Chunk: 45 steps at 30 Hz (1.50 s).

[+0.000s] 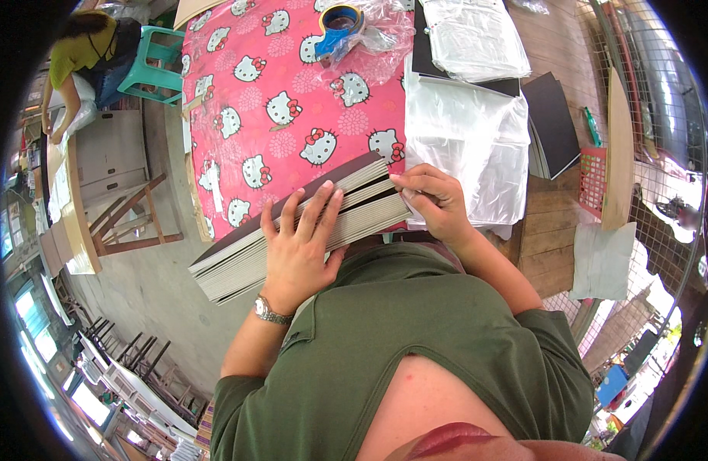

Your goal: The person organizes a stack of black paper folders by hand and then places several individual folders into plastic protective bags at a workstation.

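Observation:
A thick stack of grey cardboard sheets with a dark top sheet lies tilted across the near edge of a table covered in a pink cartoon-cat cloth. My left hand lies flat on the stack's edge, fingers spread over the sheets. My right hand pinches the sheet edges at the stack's right end, next to a pile of clear plastic bags.
A blue tape dispenser sits at the table's far side among crumpled plastic. Black boards and a red basket lie at right by a wire mesh. A seated person in yellow works at far left beside a green stool.

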Each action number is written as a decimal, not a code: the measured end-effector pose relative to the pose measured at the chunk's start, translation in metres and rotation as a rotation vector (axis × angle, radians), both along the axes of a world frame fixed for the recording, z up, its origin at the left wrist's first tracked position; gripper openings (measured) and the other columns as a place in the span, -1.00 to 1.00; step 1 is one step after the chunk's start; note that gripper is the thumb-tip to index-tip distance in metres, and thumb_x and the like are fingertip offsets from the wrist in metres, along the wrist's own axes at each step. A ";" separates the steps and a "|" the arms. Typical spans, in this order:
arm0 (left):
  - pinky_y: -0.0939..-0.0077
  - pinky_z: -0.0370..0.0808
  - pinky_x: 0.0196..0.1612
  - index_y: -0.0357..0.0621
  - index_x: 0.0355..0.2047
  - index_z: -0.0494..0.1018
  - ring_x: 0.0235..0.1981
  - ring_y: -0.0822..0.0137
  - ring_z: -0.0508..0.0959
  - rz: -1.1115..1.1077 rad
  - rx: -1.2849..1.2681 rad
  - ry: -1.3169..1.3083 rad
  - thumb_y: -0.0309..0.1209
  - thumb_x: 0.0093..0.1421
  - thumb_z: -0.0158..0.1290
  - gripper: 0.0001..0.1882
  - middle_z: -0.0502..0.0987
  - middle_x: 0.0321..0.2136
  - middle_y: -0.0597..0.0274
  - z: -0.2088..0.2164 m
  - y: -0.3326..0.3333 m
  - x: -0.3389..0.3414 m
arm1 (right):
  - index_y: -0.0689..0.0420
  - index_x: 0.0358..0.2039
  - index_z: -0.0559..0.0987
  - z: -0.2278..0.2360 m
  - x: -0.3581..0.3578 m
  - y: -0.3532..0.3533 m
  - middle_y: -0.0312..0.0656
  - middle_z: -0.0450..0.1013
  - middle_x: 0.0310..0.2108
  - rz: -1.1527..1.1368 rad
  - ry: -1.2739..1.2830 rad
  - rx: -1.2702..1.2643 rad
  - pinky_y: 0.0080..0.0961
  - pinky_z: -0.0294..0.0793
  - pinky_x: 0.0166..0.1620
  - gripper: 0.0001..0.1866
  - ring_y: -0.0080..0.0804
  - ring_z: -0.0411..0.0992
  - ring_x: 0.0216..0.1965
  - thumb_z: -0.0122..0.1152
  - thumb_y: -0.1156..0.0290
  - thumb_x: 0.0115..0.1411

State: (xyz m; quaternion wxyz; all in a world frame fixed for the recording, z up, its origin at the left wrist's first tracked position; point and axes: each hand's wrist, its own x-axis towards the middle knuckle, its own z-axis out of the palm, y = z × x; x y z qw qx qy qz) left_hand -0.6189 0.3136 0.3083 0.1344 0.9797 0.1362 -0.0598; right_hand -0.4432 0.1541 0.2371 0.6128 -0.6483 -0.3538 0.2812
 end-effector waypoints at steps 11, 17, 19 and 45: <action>0.07 -0.09 0.23 -0.01 0.19 0.18 0.14 0.20 0.19 0.001 0.001 -0.004 -0.22 -0.19 0.20 -0.14 0.19 0.19 0.30 0.000 0.000 0.000 | 0.23 -0.30 0.55 0.004 -0.002 0.007 -0.21 0.44 -0.39 -0.071 -0.027 0.021 -0.61 0.36 -0.26 -0.77 -0.48 0.39 -0.39 0.04 0.69 0.02; 0.05 -0.08 0.22 0.00 0.20 0.18 0.14 0.19 0.19 -0.002 0.011 -0.010 -0.21 -0.18 0.20 -0.14 0.19 0.19 0.31 -0.001 -0.001 0.000 | 0.20 -0.23 0.54 -0.004 0.008 0.017 -0.25 0.44 -0.42 -0.003 0.336 0.080 -0.61 0.39 -0.27 -0.83 -0.55 0.39 -0.39 0.05 0.57 0.16; 0.04 -0.08 0.22 0.00 0.20 0.18 0.14 0.18 0.19 -0.009 0.017 -0.010 -0.20 -0.18 0.20 -0.14 0.19 0.19 0.31 -0.001 -0.002 -0.001 | 0.20 -0.20 0.53 0.004 0.020 0.026 -0.28 0.44 -0.46 0.086 0.516 -0.015 -0.63 0.39 -0.32 -0.82 -0.59 0.39 -0.42 0.07 0.48 0.20; -0.17 -0.34 0.25 0.06 0.22 0.16 0.31 0.11 -0.06 0.005 0.065 0.034 -0.10 -0.10 0.17 -0.16 0.11 0.25 0.40 -0.005 -0.011 -0.006 | 0.22 -0.37 0.64 0.016 0.102 0.091 -0.31 0.50 -0.50 0.924 0.175 -0.493 -0.66 0.40 -0.35 -0.81 -0.60 0.41 -0.46 0.27 0.36 0.07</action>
